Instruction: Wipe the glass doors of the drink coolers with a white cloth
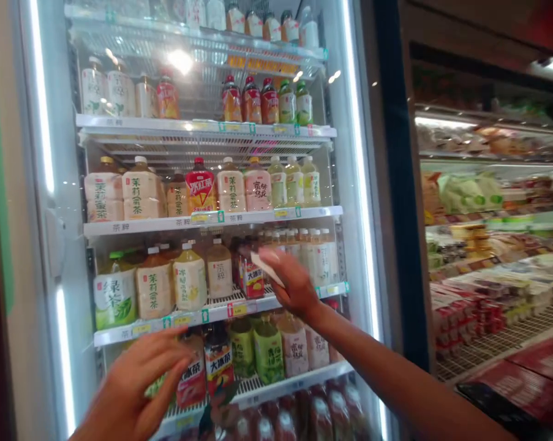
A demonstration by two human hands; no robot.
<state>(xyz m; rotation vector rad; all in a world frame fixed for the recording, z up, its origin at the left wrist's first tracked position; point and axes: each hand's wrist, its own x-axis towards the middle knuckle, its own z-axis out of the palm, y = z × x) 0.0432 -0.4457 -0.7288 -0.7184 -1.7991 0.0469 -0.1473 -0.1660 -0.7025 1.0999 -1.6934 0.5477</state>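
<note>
The left hand [141,373] is nearest the camera, at lower left: fingers loosely bent, thumb parted from them. Whether it touches the glass cannot be told. The right hand [292,282] stands apart from it, higher and to the right, closed on a white piece [267,269] between thumb and fingers.

The white piece is thin, flat and plain, with a straightish edge slanting down to the right; most of it is covered by the hand. Motion blur softens its outline; cloth or paper, cannot tell which. It is located in front of the fourth shelf [276,304] of a lit drinks cooler [372,153], partly overlapping a red-and-dark bottle [253,285]. Contact with the glass cannot be confirmed. A green-capped bottle [115,294] stands upright at that shelf's left end.
</note>
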